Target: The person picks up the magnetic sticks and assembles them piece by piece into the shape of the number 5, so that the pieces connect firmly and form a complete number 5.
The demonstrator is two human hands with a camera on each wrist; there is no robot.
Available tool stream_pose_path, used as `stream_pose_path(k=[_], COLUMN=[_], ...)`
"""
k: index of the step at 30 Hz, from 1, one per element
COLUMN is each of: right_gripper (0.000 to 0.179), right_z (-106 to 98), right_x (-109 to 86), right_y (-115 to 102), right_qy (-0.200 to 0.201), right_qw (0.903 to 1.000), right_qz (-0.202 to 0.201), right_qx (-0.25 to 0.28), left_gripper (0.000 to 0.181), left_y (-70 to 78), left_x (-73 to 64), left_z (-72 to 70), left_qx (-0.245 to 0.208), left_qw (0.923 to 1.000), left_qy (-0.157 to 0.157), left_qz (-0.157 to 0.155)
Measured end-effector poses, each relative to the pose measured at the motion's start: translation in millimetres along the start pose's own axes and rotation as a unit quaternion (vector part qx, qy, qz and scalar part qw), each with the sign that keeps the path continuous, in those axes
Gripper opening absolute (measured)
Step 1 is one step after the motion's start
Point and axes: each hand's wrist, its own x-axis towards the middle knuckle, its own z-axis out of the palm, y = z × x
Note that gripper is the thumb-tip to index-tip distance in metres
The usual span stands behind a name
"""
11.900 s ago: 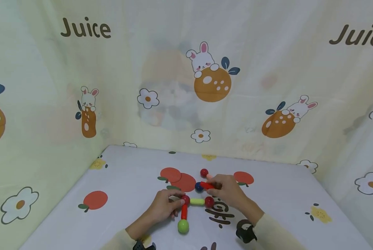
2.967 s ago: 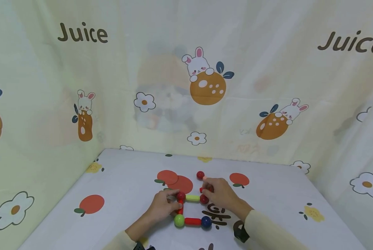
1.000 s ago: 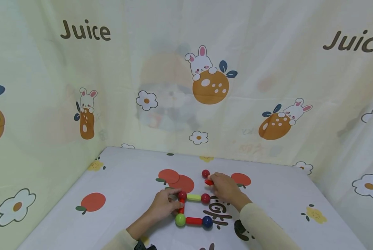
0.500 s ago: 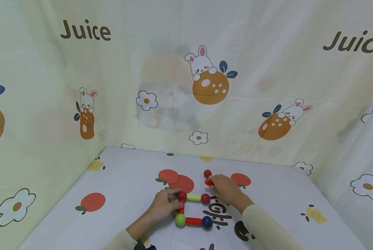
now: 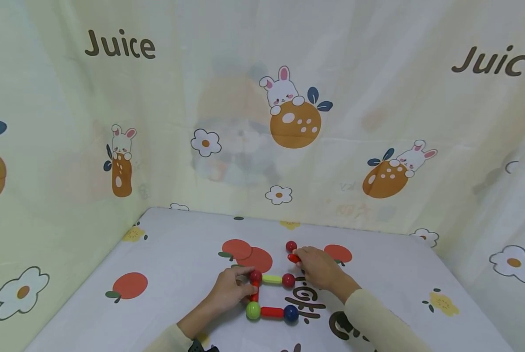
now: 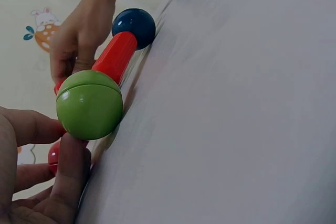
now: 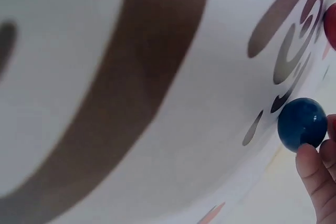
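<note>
On the table lies a three-sided frame of toy balls and rods. A red ball (image 5: 255, 276) at its back left corner joins a red rod and a yellow-green rod (image 5: 272, 279), which ends in another red ball (image 5: 289, 280). In front, a green ball (image 5: 253, 310) carries a red rod (image 5: 272, 312) tipped with a blue ball (image 5: 291, 313). My left hand (image 5: 228, 289) pinches the left-side red rod (image 5: 255, 292) by its corner ball. My right hand (image 5: 318, 266) holds a separate red rod (image 5: 294, 258); in the right wrist view, a second blue ball (image 7: 303, 124) meets its fingertips.
A loose red ball (image 5: 291, 246) sits just behind the right hand's fingers. The white tablecloth (image 5: 179, 254) has printed fruit and lettering. A printed curtain (image 5: 227, 98) closes off the back and both sides.
Since the oldest frame, a red rod with a blue ball has joined the frame's green ball. My right hand has picked up another red rod; over the last second both hands barely move.
</note>
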Motion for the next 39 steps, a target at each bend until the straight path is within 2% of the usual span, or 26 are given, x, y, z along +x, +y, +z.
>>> stream_pose_path(k=[6,10,15,22,29,35,39], right_gripper=[0.042,0.032,0.013,0.013,0.018,0.025,0.025], right_z=[-2,-3,-13,-28,-29,-31,-29], right_x=[-9.2,-16.0,-28.0,-46.9,-70.9,-86.3,-92.2], right_y=[-4,-6,-8,-6,-20,-33,-41], right_qy=[0.015,0.027,0.039,0.047,-0.006,-0.051,-0.084], right_qw=[0.9978,0.9887,0.9686,0.9403,0.9057,0.8783,0.8633], right_qz=[0.017,0.041,0.068,0.065,0.091,0.105,0.112], right_qx=[0.063,0.142,0.236,0.331,0.414,0.464,0.485], left_gripper=[0.058,0.058,0.058,0.058,0.059,0.059,0.058], left_y=[-0.6,-0.6,-0.6,-0.1,-1.5,-2.9,-2.9], left_x=[-0.3,0.2,0.3,-0.5,-1.0,0.3,1.0], left_z=[-0.7,-1.2,-0.2,-0.4,-0.6,0.3,-0.1], left_qx=[0.0,0.0,0.0,0.003,0.004,-0.005,-0.006], left_qw=[1.0,1.0,1.0,1.0,1.0,1.0,1.0], left_qy=[0.0,-0.002,-0.003,-0.002,0.0,0.0,0.004], left_qz=[-0.004,0.0,0.002,-0.002,-0.007,-0.005,-0.006])
